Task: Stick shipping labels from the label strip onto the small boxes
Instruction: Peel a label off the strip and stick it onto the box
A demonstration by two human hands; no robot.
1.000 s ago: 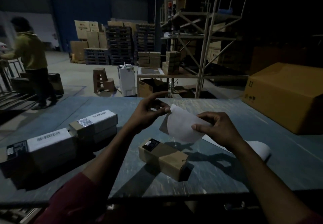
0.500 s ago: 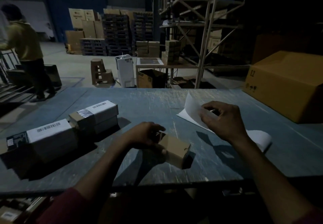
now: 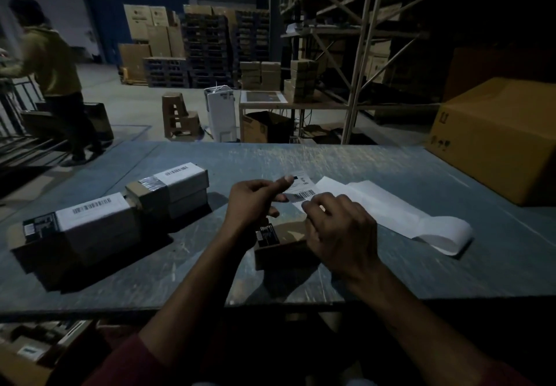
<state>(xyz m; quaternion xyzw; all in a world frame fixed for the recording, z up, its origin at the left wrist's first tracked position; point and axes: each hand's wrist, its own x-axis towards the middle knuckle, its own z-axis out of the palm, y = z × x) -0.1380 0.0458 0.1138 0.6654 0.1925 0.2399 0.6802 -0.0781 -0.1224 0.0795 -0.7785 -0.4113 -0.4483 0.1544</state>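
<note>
- My left hand [image 3: 255, 202] is raised over the middle of the table, fingers curled, with the thumb and forefinger pinching the left edge of a white printed shipping label with black barcodes [image 3: 302, 188].
- My right hand [image 3: 340, 232] sits just beside it, knuckles up, its fingertips [image 3: 313, 205] down at the label's near right corner. Whether they pinch that corner or only press on it I cannot tell from here.
- Under both hands, mostly hidden by them, stands the small brown cardboard box with a dark printed patch on its top [image 3: 270, 244]; its top carries no label that I can see.
- The long white paper label strip [image 3: 391, 208] lies flat to the right of my hands, running off to a loose curl at its far end.
- To my left, two small boxes with white barcoded labels on top [image 3: 120, 205] lie end to end, apparently finished.
- The scuffed grey-blue table [image 3: 391, 265] also bears a large tan carton [image 3: 496, 139] at its far right corner.
- I judge the step to be carrying a label to the box: next I should line it up square over the top face, lower one edge first and smooth it flat, without creasing it or letting it stick to my fingers.
</note>
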